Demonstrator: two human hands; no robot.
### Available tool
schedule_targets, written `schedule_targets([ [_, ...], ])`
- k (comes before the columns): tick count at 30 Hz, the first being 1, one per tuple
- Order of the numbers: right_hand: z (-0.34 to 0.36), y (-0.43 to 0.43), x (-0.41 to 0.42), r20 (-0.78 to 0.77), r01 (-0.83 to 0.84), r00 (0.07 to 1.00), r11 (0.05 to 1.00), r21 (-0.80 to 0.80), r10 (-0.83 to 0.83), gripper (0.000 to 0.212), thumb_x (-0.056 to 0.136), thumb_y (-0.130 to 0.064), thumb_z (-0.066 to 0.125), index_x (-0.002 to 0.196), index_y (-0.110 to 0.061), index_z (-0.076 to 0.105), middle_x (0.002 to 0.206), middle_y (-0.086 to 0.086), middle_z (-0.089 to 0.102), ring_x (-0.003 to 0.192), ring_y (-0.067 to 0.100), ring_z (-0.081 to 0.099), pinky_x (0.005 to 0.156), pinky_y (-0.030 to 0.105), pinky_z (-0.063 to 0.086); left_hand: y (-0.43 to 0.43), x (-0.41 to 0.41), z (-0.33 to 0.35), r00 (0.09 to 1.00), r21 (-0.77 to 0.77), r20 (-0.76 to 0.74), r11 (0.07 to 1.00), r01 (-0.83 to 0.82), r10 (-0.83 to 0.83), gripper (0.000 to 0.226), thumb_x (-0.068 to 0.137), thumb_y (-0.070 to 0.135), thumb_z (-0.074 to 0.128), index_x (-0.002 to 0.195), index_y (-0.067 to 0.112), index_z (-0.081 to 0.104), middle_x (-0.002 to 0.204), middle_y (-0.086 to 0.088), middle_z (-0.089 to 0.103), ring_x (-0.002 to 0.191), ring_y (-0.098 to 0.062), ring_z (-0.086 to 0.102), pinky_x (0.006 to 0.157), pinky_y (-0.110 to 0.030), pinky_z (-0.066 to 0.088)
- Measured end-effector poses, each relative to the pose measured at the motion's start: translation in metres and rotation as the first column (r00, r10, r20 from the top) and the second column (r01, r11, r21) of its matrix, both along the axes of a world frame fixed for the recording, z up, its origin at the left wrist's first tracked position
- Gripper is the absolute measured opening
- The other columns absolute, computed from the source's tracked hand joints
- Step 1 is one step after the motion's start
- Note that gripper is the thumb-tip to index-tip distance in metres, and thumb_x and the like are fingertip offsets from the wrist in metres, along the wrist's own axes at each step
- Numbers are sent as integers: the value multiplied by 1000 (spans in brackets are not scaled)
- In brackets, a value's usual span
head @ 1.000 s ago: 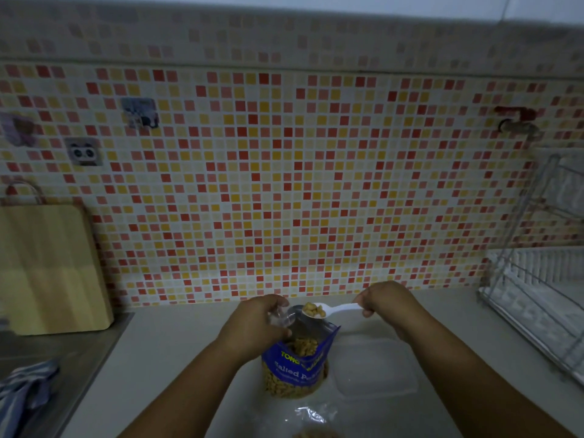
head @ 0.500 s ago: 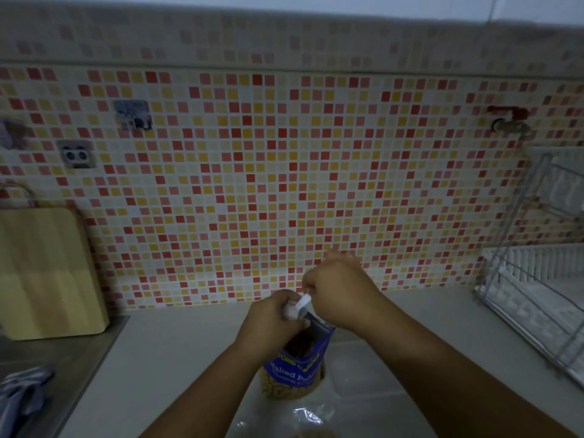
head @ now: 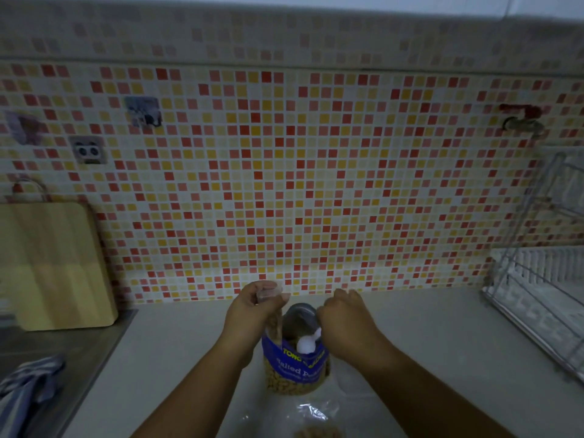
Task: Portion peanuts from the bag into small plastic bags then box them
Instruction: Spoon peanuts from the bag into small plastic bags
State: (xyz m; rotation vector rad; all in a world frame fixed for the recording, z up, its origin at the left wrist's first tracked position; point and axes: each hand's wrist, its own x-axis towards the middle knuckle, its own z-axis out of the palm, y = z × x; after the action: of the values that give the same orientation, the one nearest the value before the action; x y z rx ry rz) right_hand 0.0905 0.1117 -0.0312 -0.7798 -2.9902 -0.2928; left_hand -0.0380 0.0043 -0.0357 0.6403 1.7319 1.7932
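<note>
A blue peanut bag stands open on the counter, peanuts showing through its clear lower part. My left hand pinches a small clear plastic bag upright at the peanut bag's left rim; peanuts fill its lower part. My right hand grips a white plastic spoon, whose bowl dips into the peanut bag's mouth. A filled small bag lies at the bottom edge. A clear plastic box lies right of the peanut bag, mostly hidden by my right forearm.
A wooden cutting board leans on the tiled wall at the left. A steel sink with a striped cloth lies below it. A wire dish rack stands at the right.
The spoon held peanuts level a second ago, then tipped at the small bag's mouth. Now my right hand has lowered and the empty spoon points down into the peanut bag.
</note>
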Motion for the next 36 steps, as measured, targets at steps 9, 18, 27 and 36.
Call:
schedule_targets([
  [9,0,-48,3,-502,-220,816,649,-728,-287,22,78,-33,71,97,-25,65,90,-10,66,90,4,60,81,20,50,-22,17,3,999,11,19,1000,28,-28,27,76,16,74,101,16,63,99,-7,69,91,-20,66,68,-26,51],
  [18,-46,-83,22,-499,-275,662,438,-856,-559,9,84,-22,62,76,-20,66,75,6,68,74,19,63,77,38,54,-63,36,-27,963,17,134,972,234,-234,22,86,21,63,107,17,66,102,-6,73,94,-20,69,82,-32,56],
  [27,-92,-106,29,-317,-293,636,159,-943,-704,16,86,-10,63,71,-14,65,54,-5,63,53,7,54,53,22,46,-83,41,-86,960,-62,251,987,147,-127,10,86,6,61,90,1,69,77,-11,70,69,-19,62,66,-28,53],
  [36,-124,-100,19,-195,-125,586,150,-981,-786,20,81,-16,70,63,-17,60,55,-5,61,52,6,53,51,18,43,-85,35,-118,867,-89,429,943,321,-255,24,89,19,58,105,2,67,97,-16,71,81,-18,64,65,-22,52],
])
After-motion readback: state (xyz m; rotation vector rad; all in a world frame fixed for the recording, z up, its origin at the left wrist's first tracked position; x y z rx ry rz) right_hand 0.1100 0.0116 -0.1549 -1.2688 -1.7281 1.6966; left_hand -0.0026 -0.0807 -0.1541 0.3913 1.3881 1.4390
